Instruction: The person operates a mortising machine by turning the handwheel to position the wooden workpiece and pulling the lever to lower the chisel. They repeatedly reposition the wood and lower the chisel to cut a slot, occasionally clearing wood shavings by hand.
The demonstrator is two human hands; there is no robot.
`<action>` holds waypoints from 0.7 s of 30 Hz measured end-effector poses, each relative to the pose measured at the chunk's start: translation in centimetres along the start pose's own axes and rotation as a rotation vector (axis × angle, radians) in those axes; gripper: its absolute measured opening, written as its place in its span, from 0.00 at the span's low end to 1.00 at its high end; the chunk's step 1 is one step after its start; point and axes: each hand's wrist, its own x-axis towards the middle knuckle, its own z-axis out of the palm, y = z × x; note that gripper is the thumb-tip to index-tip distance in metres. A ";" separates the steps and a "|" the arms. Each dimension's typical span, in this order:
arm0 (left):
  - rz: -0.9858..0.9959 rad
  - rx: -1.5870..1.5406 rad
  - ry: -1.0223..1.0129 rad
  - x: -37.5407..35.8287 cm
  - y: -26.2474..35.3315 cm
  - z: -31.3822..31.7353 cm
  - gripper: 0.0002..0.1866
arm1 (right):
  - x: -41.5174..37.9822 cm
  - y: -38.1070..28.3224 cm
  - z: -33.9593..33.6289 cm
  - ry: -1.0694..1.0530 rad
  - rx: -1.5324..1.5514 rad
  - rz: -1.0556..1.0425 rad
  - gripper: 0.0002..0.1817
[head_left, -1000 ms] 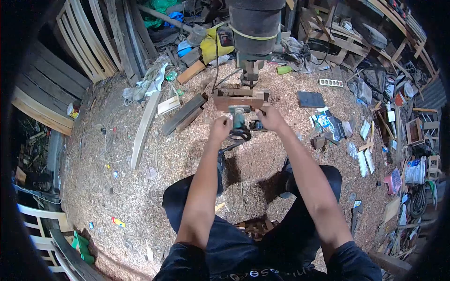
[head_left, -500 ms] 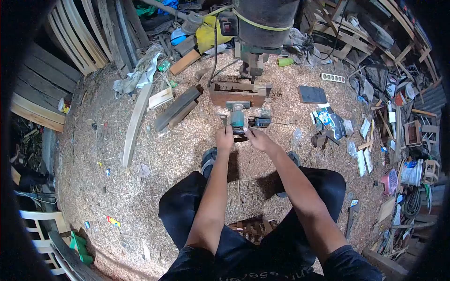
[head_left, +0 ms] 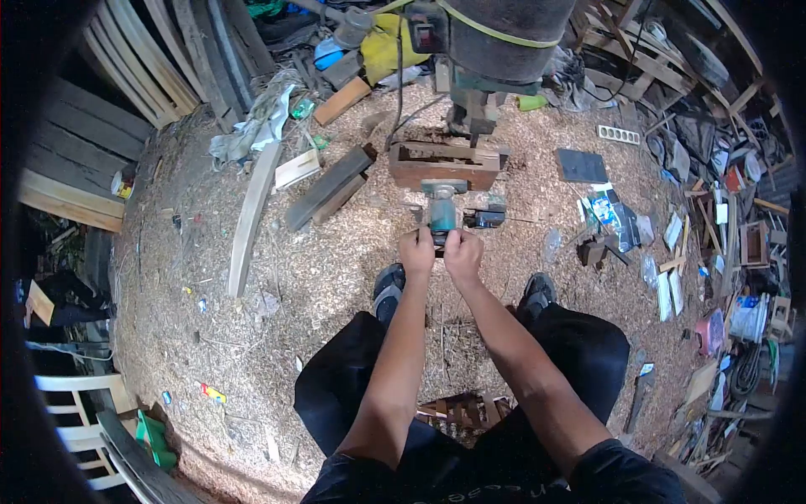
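Both hands grip a dark handwheel (head_left: 439, 249) at the near end of a green vise (head_left: 442, 212). My left hand (head_left: 416, 252) is closed around the wheel's left side. Close beside it, my right hand (head_left: 463, 254) is closed around the right side. Beyond the vise, a reddish-brown wooden piece (head_left: 443, 172) with a long hollow in its top lies against the jaw. Over that piece hangs the tool head (head_left: 474, 118) of a machine with a big dark motor housing (head_left: 508, 38). Whether the bit touches the wood cannot be made out.
Wood shavings cover the floor. Left of the vise lie dark wooden beams (head_left: 329, 189) and a long pale board (head_left: 253, 218). To the right are a dark flat panel (head_left: 581, 165), a white power strip (head_left: 618, 134) and a small dark block (head_left: 593, 251). A cable runs beside the machine.
My right hand has come in closer to my left hand on the wheel. The whole view has shifted, so the machine and vise appear farther right. Both hands still hold the wheel.
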 end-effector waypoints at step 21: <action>-0.110 0.146 0.231 0.6 3.8 2.4 0.18 | 0.1 7.3 -0.1 0.161 0.242 0.319 0.22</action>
